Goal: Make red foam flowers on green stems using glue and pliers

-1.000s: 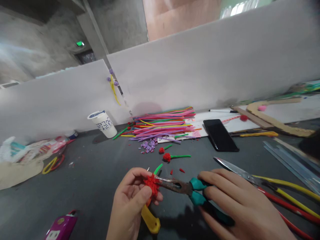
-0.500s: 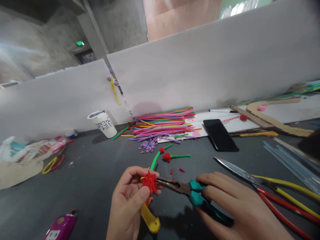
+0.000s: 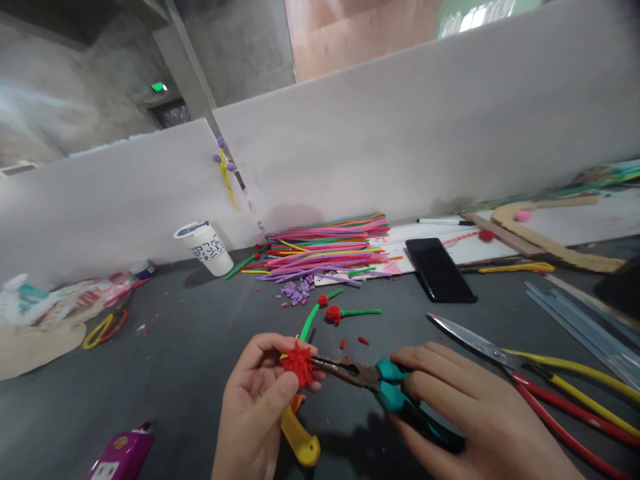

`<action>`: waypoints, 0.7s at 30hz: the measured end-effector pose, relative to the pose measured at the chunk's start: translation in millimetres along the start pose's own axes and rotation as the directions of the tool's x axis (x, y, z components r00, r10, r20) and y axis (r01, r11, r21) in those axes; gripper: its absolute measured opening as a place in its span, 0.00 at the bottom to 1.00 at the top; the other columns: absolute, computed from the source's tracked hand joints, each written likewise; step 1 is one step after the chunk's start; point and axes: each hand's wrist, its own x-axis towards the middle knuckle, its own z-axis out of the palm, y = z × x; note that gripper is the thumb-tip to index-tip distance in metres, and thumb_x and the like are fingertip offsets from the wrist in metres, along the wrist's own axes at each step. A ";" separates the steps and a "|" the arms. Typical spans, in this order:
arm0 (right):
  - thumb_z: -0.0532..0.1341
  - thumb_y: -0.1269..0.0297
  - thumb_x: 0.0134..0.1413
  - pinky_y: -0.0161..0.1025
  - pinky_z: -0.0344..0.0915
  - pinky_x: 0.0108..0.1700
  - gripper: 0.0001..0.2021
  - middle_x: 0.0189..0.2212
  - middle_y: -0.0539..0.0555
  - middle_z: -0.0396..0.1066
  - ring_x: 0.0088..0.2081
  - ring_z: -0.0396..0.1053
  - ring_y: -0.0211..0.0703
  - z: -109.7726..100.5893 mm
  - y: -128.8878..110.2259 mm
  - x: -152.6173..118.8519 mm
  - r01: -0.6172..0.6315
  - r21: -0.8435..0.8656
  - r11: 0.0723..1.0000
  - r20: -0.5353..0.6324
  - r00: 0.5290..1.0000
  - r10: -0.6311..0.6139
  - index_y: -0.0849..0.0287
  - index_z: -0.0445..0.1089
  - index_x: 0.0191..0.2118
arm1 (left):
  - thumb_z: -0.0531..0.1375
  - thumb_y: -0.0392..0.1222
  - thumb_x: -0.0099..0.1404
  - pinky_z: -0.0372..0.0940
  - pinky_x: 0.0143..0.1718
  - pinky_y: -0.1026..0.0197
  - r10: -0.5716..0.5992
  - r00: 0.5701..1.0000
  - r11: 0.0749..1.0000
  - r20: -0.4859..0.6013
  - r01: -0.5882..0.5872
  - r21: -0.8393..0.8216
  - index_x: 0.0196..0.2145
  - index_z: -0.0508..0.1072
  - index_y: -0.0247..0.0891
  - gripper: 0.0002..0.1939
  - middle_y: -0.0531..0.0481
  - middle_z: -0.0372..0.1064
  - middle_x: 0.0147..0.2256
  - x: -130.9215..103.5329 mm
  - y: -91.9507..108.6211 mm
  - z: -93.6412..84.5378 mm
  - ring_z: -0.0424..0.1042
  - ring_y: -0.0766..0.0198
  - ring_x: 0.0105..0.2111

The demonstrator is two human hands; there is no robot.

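Between the thumb and fingers of my left hand point(image 3: 263, 407) is a red pipe-cleaner flower point(image 3: 298, 364) with spiky petals. My right hand point(image 3: 460, 407) grips the teal handles of long-nose pliers point(image 3: 367, 377). The rusty plier tips meet the flower's right side; whether they clamp a petal is hard to see. Below the flower, a tool with a yellow handle point(image 3: 301, 440) is partly hidden by my left hand. Just beyond lie two small red balls on green stems, one the red pipe-cleaner flower bud point(image 3: 333, 314), along with small red scraps point(image 3: 363, 340).
Large scissors point(image 3: 500, 358) with red and yellow handles lie at right, below a black phone point(image 3: 440, 270). Colourful pipe cleaners point(image 3: 325, 247) and purple bits point(image 3: 297, 292) are at the back, beside a white cup point(image 3: 207, 250). A magenta device point(image 3: 123, 453) sits front left.
Almost nothing differs. Both hands keep their hold on the flower and the pliers, and the view has shifted very slightly.
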 end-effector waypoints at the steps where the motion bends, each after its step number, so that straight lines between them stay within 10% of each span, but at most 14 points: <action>1: 0.58 0.73 0.49 0.36 0.70 0.32 0.08 0.31 0.52 0.76 0.31 0.72 0.41 0.2 -0.3 0.4 0.001 0.000 1.000 -0.004 1.000 -0.001 0.54 0.73 0.27 | 0.75 0.42 0.47 0.73 0.29 0.61 0.000 1.000 1.000 -0.001 0.000 -0.004 0.31 0.78 0.37 0.14 0.45 0.80 0.30 -0.1 0.1 0.0 0.77 0.61 0.24; 21: 0.57 0.73 0.50 0.36 0.71 0.35 0.08 0.32 0.52 0.75 0.32 0.73 0.42 -1.3 0.7 -3.0 -0.022 -0.011 1.000 0.071 0.997 0.023 0.54 0.70 0.27 | 0.72 0.44 0.50 0.68 0.25 0.66 -0.056 0.998 0.994 0.029 0.053 0.096 0.32 0.78 0.37 0.13 0.45 0.80 0.32 -0.2 0.0 -4.3 0.75 0.63 0.24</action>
